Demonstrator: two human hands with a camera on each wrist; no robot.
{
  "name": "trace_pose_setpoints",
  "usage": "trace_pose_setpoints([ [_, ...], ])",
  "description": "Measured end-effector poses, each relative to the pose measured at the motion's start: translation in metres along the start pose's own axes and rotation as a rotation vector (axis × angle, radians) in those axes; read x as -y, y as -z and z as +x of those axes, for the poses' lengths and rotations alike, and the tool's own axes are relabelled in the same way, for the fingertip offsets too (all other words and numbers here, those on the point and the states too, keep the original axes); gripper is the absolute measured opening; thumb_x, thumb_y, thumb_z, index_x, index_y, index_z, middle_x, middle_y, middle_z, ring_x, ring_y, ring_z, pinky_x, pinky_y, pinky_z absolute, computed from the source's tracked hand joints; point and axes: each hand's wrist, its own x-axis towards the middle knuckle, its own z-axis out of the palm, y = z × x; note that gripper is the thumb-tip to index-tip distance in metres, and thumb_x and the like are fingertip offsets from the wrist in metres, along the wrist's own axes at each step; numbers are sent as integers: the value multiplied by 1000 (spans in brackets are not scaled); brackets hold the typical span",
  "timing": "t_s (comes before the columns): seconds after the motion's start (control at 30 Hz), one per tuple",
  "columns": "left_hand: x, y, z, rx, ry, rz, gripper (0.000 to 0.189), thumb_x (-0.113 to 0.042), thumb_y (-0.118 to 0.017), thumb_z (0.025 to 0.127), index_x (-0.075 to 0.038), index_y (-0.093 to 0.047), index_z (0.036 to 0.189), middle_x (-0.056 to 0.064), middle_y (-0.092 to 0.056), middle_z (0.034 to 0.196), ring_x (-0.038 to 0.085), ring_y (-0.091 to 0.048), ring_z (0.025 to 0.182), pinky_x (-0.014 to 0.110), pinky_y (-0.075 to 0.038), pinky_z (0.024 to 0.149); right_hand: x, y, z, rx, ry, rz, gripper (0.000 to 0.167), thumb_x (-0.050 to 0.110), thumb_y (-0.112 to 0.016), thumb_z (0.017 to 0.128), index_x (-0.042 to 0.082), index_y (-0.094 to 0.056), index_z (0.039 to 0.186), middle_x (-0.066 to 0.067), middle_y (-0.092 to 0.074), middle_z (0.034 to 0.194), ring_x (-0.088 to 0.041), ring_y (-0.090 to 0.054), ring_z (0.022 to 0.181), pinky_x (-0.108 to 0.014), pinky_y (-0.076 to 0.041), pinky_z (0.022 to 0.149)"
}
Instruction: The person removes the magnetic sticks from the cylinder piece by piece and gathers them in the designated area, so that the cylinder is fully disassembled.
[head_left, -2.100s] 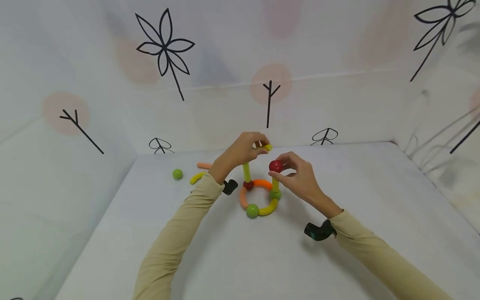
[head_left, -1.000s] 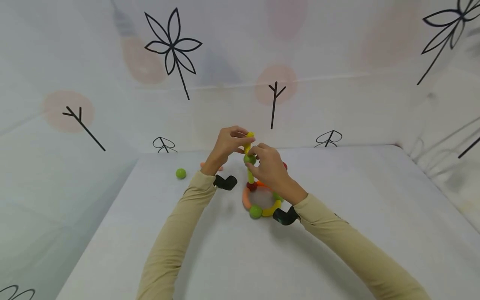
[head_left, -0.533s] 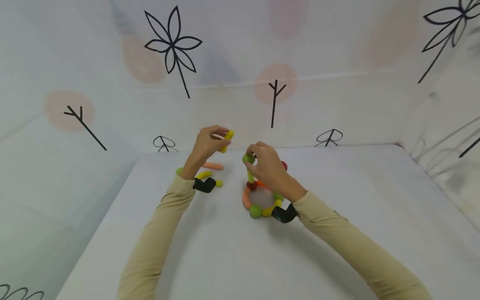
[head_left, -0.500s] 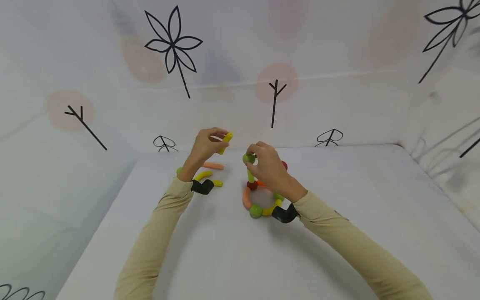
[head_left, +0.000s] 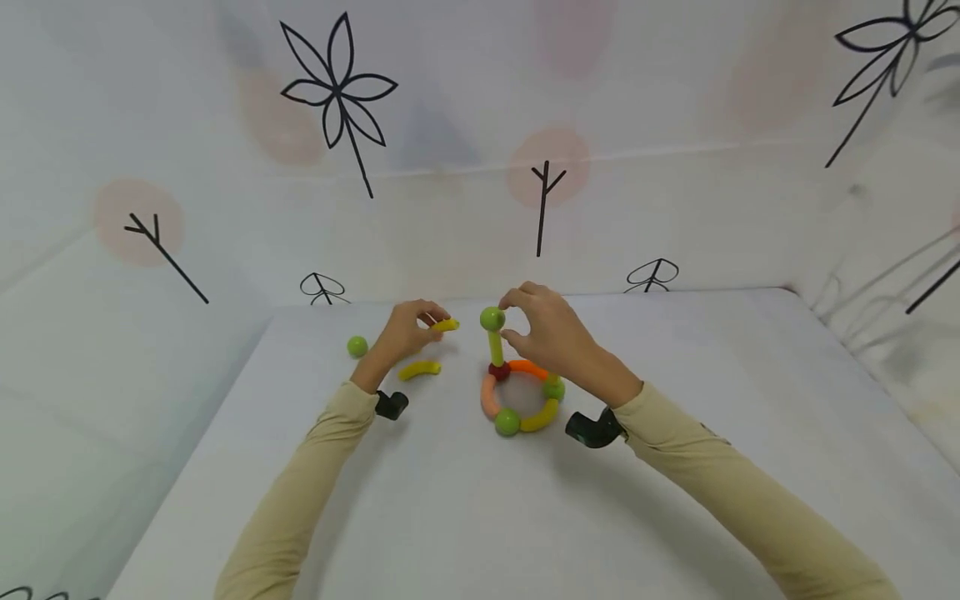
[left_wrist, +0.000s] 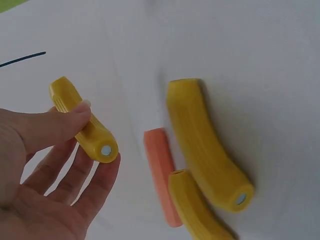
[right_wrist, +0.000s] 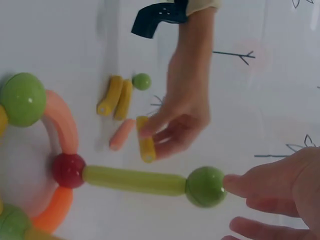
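My left hand (head_left: 405,335) pinches a short curved yellow magnetic rod (left_wrist: 100,140) between thumb and fingers, low over the table's back left. A metal disc shows in its end. My right hand (head_left: 558,337) has its fingers spread beside a green ball (head_left: 492,318), thumb tip right at the ball's edge in the right wrist view. That ball sits on an upright yellow-green rod (head_left: 496,348) standing on a red ball (head_left: 498,372). The red ball belongs to a ring of balls and curved rods (head_left: 490,396) on the table. My right hand hides the ring's other upright.
Near my left hand, yellow curved rods (left_wrist: 205,145) and a salmon rod (left_wrist: 160,175) lie on the white table (head_left: 465,517). A loose green ball (head_left: 357,347) is farther left. A patterned cloth wall (head_left: 450,225) rises behind the table.
My left hand took the yellow rod away from above the green ball, moving left and down toward the loose rods. My right hand has loosened from the green ball and shifted slightly right.
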Motion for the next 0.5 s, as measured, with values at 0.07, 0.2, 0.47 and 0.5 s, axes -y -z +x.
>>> trace_pose_setpoints([
  [0.07,6,-6,2,24,6,20,24,3,-71,80,-5,-70,103,10,-66,103,26,-59,93,39,-49,84,-3,5,-4,9,-5,-5,31,10,-76,78,2,-66,106,-11,-62,104,-28,-56,96,-42,-49,85],
  [0.2,16,-16,3,66,33,50,23,4,-71,78,-6,-71,99,9,-67,99,26,-59,93,39,-47,88,-13,12,-14,17,-23,13,33,11,-77,78,2,-65,107,-12,-62,107,-29,-54,96,-42,-50,82],
  [0.47,20,-28,2,121,35,87,26,6,-74,73,-4,-70,97,10,-66,95,24,-59,90,40,-45,87,-35,11,-32,2,-40,95,37,8,-77,78,0,-63,111,-14,-62,108,-27,-56,93,-40,-53,79],
  [0.5,20,-29,2,131,33,93,26,6,-74,73,-3,-70,97,10,-66,95,25,-59,89,39,-47,85,-37,10,-33,-1,-40,104,37,8,-77,77,-1,-63,111,-15,-62,108,-26,-56,91,-40,-53,78],
])
